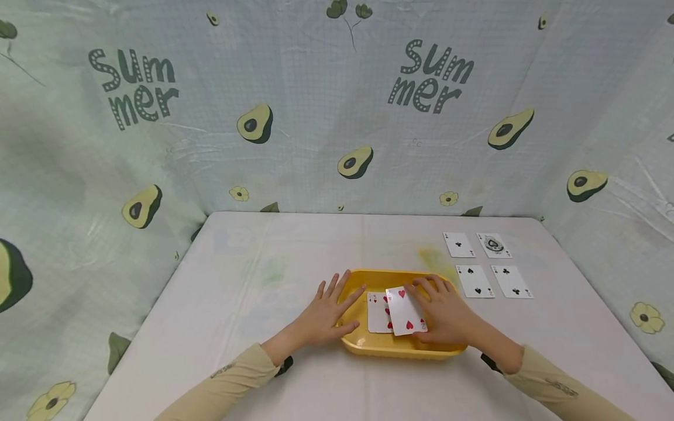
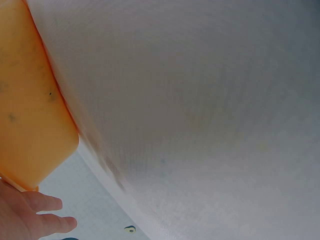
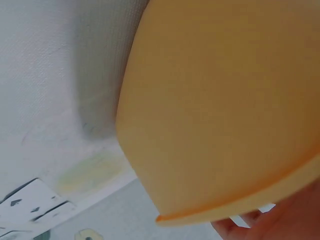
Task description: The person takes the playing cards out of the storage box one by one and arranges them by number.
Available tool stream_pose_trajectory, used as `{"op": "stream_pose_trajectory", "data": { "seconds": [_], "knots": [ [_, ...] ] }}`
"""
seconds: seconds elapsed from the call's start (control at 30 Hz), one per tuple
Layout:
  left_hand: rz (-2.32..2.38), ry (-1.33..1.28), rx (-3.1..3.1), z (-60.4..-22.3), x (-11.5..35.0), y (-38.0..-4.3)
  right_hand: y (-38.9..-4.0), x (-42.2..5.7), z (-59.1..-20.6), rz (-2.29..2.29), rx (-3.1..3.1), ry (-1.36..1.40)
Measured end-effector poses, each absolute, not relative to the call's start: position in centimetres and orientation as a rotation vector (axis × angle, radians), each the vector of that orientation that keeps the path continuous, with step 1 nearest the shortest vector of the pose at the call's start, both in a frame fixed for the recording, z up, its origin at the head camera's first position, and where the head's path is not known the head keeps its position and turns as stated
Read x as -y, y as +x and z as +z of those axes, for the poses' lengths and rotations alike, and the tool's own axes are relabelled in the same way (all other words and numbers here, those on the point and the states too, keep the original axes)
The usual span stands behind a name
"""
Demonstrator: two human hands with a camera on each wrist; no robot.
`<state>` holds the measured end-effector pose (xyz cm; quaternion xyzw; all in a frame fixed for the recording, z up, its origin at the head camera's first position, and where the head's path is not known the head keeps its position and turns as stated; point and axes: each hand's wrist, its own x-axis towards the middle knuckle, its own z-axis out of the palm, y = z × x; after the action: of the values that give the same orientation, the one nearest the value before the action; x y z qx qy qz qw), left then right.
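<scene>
A yellow plastic tray [image 1: 389,352] stands on the table between both hands. Inside it lies a hearts playing card [image 1: 376,318], its right side covered by a two of hearts [image 1: 402,318]. My right hand [image 1: 447,313] reaches over the tray's right side and holds the two of hearts, index finger at its top edge and thumb near its lower right corner. Fingers spread, my left hand [image 1: 326,316] rests at the tray's left rim and holds nothing. The left wrist view shows the tray's outer wall [image 2: 35,110]; the right wrist view shows its wall [image 3: 215,110] too.
Face up to the right of the tray are an ace of clubs [image 1: 458,251], an ace of spades [image 1: 494,254], a two of spades [image 1: 474,280] and a two of clubs [image 1: 512,282], in two rows. A printed cloth [image 1: 305,88] hangs behind the white table [image 1: 237,263].
</scene>
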<state>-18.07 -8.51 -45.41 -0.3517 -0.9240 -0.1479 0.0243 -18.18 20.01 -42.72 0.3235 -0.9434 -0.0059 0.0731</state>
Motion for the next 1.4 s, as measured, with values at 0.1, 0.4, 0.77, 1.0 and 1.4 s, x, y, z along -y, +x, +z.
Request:
{"op": "stream_pose_trajectory", "data": {
  "seconds": [0.1, 0.4, 0.77, 1.0, 1.4],
  "knots": [
    [-0.456, -1.088, 2.866, -45.4, 8.5, -18.1, -18.1, -20.5, -42.5, -0.013, 2.811, 0.966],
    [-0.432, -1.073, 2.89, -45.5, 8.4, -18.2, -17.9, -22.1, -42.0, 0.001, 2.842, 0.917],
    [-0.43, -1.09, 2.873, -45.5, 8.5, -18.0, -17.4, -24.7, -41.4, 0.054, 2.886, 0.818],
    [-0.446, -1.083, 2.88, -45.4, 8.5, -17.9, -17.5, -27.0, -41.2, 0.067, 2.844, 0.812],
    [-0.442, -1.083, 2.874, -45.5, 8.4, -18.0, -17.6, -29.3, -40.4, 0.076, 2.887, 0.688]
  ]
}}
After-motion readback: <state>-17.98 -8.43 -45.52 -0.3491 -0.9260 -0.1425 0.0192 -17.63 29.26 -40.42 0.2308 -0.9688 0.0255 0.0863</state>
